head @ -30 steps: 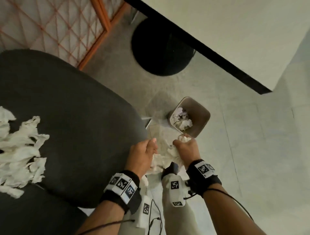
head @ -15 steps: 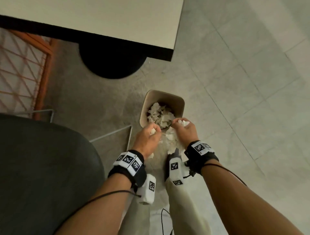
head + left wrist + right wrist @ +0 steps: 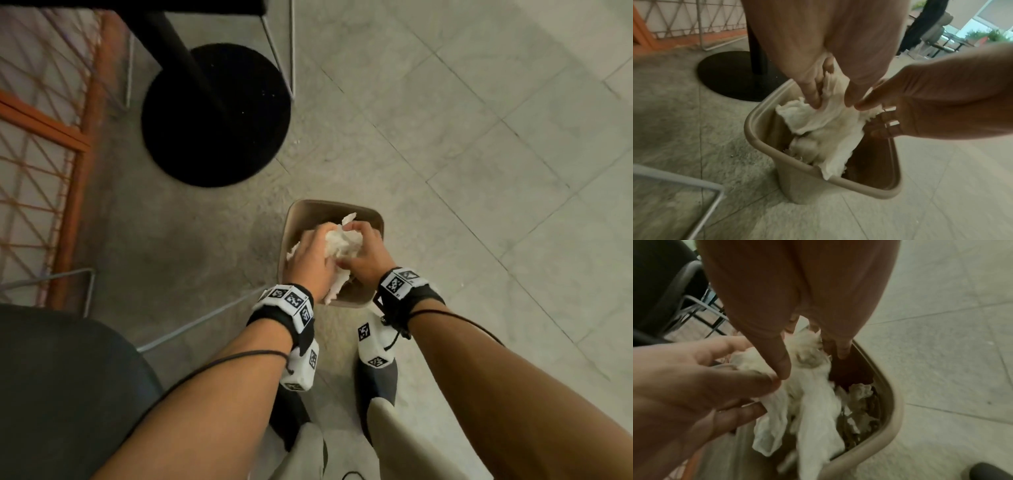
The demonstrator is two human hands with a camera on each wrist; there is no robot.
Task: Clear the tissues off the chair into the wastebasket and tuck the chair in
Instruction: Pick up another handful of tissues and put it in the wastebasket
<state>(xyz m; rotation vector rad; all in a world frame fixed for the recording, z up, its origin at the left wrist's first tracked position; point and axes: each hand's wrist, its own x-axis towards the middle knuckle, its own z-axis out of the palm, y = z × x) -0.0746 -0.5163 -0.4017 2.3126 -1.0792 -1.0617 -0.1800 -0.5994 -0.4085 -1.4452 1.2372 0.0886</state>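
Head view: both hands over the wastebasket (image 3: pixel 371 219) mouth. Left hand (image 3: pixel 310 262) and right hand (image 3: pixel 364 255) curl their fingers round one wad of tissues (image 3: pixel 342 245), held between them just above the rim. Chair (image 3: pixel 61 383) seat at lower left, dark, its wire legs on the floor beside the basket. Round black table base (image 3: pixel 215 116) further off, orange lattice screen (image 3: pixel 41 144) at left. Pale floor tiles (image 3: pixel 496 154).

Left wrist view: left hand (image 3: pixel 818 53) fingers dig into the tissues (image 3: pixel 828 125), which hang into the wastebasket (image 3: pixel 764 139); right hand (image 3: pixel 931 100) grips from the other side.

Right wrist view: right hand (image 3: pixel 797 296) thumb and fingers pinch the tissues (image 3: pixel 813 386); left hand (image 3: pixel 694 378) grips alongside. More crumpled tissue already inside the wastebasket (image 3: pixel 894 415). Blurry.
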